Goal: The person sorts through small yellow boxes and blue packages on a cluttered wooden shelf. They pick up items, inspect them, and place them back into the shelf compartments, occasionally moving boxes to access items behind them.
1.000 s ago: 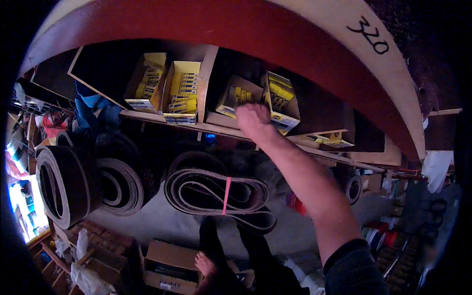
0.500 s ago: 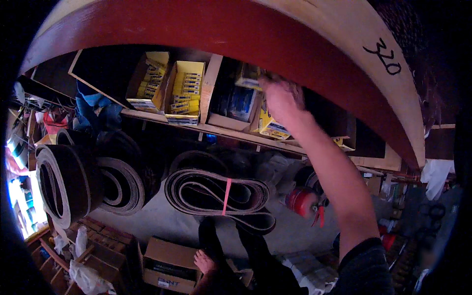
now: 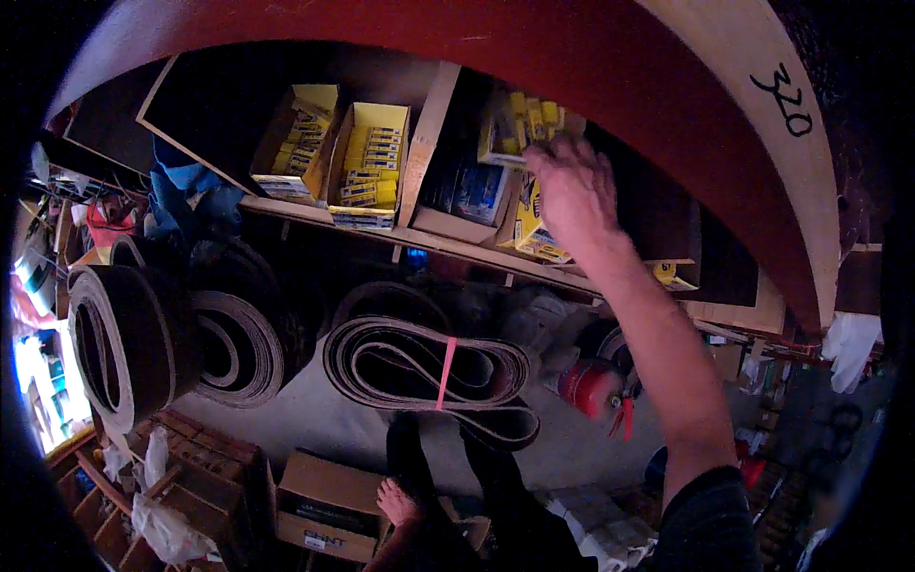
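Taking the middle of the head view as the clock's centre, the person's right hand [image 3: 577, 191] reaches in from four o'clock, its fingers [image 3: 545, 153] closed narrowly over the near right edge of a small carton of yellow packets [image 3: 502, 158] at one o'clock. The thumb's position cannot be made out. That carton sits higher than an open carton of dark blue packs [image 3: 457, 227] at twelve; whether the two touch cannot be told. Just below the right hand, toward two, is a yellow box [image 3: 534, 231].

The left hand [image 3: 398, 502] is low, between six and seven, beside the person's leg, its fingers loosely bent; whether they hold anything cannot be told.

The wooden shelf [image 3: 477, 251] has an upright divider [image 3: 431, 143], and beyond it, around eleven, two open yellow boxes [image 3: 362, 216] of packets stand side by side. A curved red panel [image 3: 534, 33] with a pale edge arches across the top.

Nearer, just below centre, are looped belts [image 3: 410, 398] bound with a pink band [image 3: 445, 374]. Thick dark rolls [image 3: 157, 334] stand between eight and nine, before a bright patch [image 3: 43, 391]. On the grey floor [image 3: 610, 462], a red cylinder [image 3: 593, 389] lies at four and a cardboard box [image 3: 334, 481] at seven. Blue cloth [image 3: 205, 202] hangs at ten.
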`<move>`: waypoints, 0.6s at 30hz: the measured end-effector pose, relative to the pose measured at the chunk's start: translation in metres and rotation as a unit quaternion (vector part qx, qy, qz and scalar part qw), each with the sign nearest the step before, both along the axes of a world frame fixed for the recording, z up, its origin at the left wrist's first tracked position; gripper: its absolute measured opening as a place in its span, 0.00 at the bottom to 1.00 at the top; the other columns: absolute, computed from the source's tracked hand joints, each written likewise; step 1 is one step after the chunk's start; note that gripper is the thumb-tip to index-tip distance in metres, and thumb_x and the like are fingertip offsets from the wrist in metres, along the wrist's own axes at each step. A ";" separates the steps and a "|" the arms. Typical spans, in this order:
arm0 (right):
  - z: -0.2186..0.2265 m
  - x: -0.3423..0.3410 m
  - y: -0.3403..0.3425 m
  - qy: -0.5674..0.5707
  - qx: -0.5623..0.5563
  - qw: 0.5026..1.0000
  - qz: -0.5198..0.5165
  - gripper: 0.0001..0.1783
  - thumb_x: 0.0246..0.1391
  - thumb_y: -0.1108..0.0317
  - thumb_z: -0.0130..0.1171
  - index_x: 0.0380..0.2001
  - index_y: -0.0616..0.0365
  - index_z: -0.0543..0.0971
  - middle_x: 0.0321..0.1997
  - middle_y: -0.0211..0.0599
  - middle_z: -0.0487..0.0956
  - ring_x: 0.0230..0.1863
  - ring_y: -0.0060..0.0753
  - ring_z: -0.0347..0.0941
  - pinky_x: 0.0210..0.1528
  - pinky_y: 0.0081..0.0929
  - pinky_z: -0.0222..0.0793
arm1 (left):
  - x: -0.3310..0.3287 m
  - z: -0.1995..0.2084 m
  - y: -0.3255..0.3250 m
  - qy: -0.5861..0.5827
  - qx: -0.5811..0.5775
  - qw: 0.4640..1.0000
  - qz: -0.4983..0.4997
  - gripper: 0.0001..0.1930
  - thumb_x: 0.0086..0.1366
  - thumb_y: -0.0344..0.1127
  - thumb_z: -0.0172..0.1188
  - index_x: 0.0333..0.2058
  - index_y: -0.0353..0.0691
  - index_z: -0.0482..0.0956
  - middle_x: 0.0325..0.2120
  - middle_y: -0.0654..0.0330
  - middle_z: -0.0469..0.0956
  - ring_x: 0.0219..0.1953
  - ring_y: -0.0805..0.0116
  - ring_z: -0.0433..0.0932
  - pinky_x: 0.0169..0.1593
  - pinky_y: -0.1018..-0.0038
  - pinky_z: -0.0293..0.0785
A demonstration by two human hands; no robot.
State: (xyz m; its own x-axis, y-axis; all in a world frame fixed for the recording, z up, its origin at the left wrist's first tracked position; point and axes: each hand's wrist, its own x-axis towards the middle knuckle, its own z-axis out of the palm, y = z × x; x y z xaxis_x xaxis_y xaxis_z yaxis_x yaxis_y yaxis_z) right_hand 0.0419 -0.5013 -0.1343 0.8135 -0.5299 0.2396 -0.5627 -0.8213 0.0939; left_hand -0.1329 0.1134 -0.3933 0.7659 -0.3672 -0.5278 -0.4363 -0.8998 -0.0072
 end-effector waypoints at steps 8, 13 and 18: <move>0.001 -0.016 -0.031 -0.047 -0.031 0.998 -0.028 0.17 0.47 0.77 0.51 0.42 0.54 0.80 0.46 0.46 0.76 0.52 0.51 0.70 0.55 0.44 0.65 | -0.002 0.008 -0.007 0.022 0.006 1.000 -0.007 0.15 0.63 0.41 0.49 0.43 0.37 0.69 0.45 0.52 0.71 0.53 0.51 0.67 0.53 0.56 0.65; 0.002 -0.027 -0.039 -0.039 -0.040 0.998 -0.034 0.16 0.47 0.77 0.51 0.41 0.56 0.79 0.45 0.47 0.77 0.51 0.52 0.70 0.52 0.45 0.67 | -0.003 0.010 -0.008 0.021 -0.009 1.000 0.007 0.15 0.64 0.41 0.48 0.43 0.37 0.69 0.45 0.52 0.71 0.52 0.51 0.68 0.53 0.56 0.64; 0.007 -0.028 -0.034 -0.034 -0.043 0.998 -0.036 0.15 0.48 0.75 0.52 0.41 0.57 0.79 0.44 0.48 0.77 0.49 0.53 0.71 0.51 0.46 0.67 | -0.004 0.008 -0.002 0.005 -0.008 1.000 -0.002 0.15 0.64 0.40 0.47 0.43 0.36 0.69 0.45 0.51 0.71 0.52 0.51 0.68 0.53 0.56 0.64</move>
